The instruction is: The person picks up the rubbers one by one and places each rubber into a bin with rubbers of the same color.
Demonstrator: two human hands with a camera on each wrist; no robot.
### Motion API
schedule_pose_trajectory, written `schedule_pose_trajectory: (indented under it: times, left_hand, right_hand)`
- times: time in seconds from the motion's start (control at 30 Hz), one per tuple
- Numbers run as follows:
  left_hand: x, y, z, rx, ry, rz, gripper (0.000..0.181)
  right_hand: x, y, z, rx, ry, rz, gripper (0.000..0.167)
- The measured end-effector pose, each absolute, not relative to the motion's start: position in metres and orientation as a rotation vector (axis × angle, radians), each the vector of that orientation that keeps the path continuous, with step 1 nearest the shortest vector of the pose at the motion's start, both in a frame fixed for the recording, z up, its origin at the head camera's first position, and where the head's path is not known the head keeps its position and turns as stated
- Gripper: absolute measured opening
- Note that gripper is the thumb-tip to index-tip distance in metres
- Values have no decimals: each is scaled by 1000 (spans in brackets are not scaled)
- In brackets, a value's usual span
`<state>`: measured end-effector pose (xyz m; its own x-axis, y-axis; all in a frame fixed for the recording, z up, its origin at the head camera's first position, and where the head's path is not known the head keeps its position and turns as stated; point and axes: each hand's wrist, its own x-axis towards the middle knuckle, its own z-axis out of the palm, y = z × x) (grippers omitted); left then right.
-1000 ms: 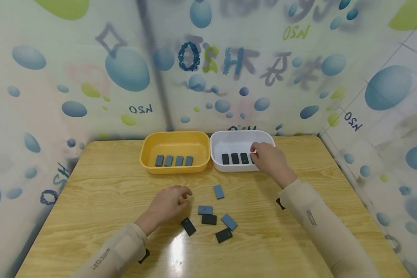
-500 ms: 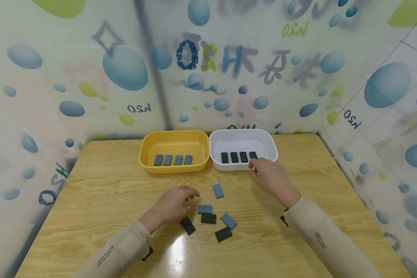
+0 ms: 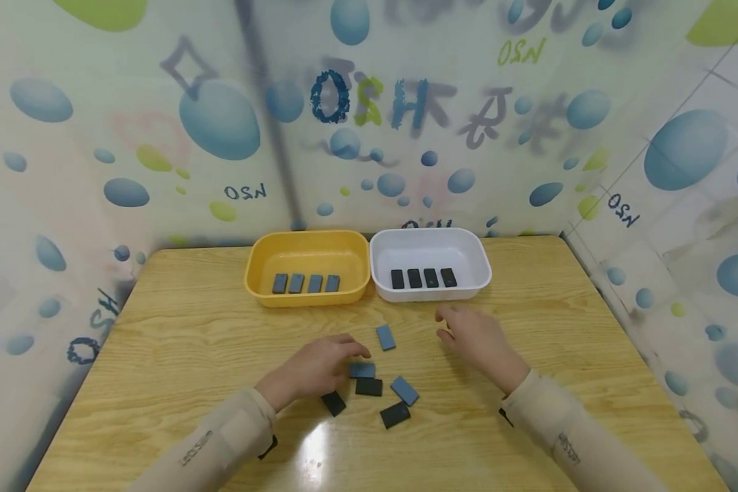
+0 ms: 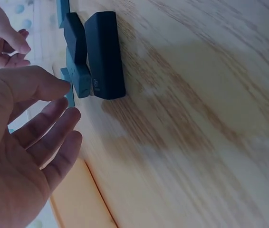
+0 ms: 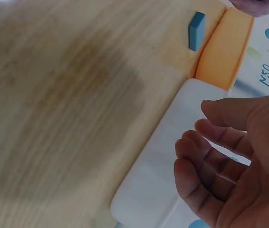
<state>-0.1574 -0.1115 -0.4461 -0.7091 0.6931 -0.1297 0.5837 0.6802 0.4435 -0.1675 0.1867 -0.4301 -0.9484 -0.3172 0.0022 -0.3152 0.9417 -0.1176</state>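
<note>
My left hand [image 3: 316, 365] hovers over the left side of the loose blocks, its fingers bent and apart with nothing between them. Nearest its fingertips lies a small blue rectangular block [image 3: 362, 371]. A black block [image 3: 334, 404] is partly covered by that hand, and another black block [image 3: 369, 387] touches the blue one. In the left wrist view a black block [image 4: 106, 57] stands close beyond the thumb. Just in front of the white tray [image 3: 430, 295], my right hand [image 3: 476, 342] holds nothing, fingers loosely curled. Several black blocks [image 3: 430, 277] stand in a row inside that tray.
Left of the white tray, touching it, is a yellow tray [image 3: 307, 299] with several blue blocks [image 3: 315, 283] in a row. More loose blocks lie on the wooden table [image 3: 178, 342]: two blue blocks [image 3: 385, 337] and a black block [image 3: 395, 415]. A patterned wall covering [image 3: 369, 171] rises behind.
My right hand has let go of a black block at the right end of the white tray's row and drawn back toward me. My left hand has moved right to the near blue block.
</note>
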Motion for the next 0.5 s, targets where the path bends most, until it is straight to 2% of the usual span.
schedule_pose_trajectory:
  times: [0.27, 0.5]
  left_hand:
    - [-160, -103, -451, 1123, 2602, 503, 50]
    - [-160, -99, -452, 1135, 2562, 500, 52]
  right_hand:
    - [-161, 184, -441, -471, 3033, -216, 17]
    - [-157, 183, -444, -469, 3012, -221, 24]
